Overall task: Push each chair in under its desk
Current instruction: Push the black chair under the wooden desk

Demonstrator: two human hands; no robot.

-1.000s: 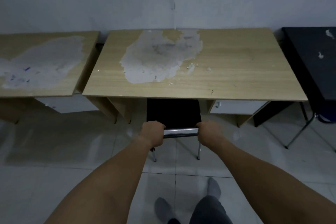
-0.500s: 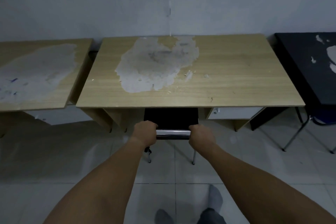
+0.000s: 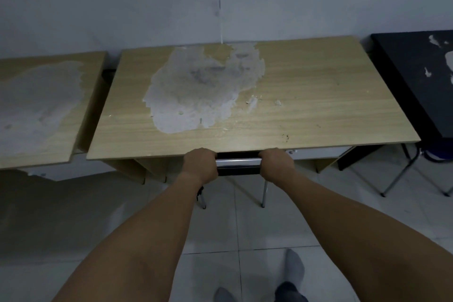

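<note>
Head view: your left hand point(image 3: 201, 165) and right hand point(image 3: 275, 164) each grip one end of the chrome top rail of the chair point(image 3: 237, 166), fingers wrapped tight round it. The knuckles now sit at the front edge of the wooden worktop point(image 3: 306, 110). A second ago the black seat back showed as a full panel ahead of that edge; now only a thin dark strip and the rail remain in sight, so the chair has gone further under. Two chrome rear legs point(image 3: 263, 193) stand on the tiled floor point(image 3: 245, 228), just clear of the worktop's edge. The peeled grey patch point(image 3: 201, 91) on the surface is unchanged. The neighbouring wooden desk point(image 3: 41, 105) on the left and the black table point(image 3: 421, 76) on the right have not moved.
</note>
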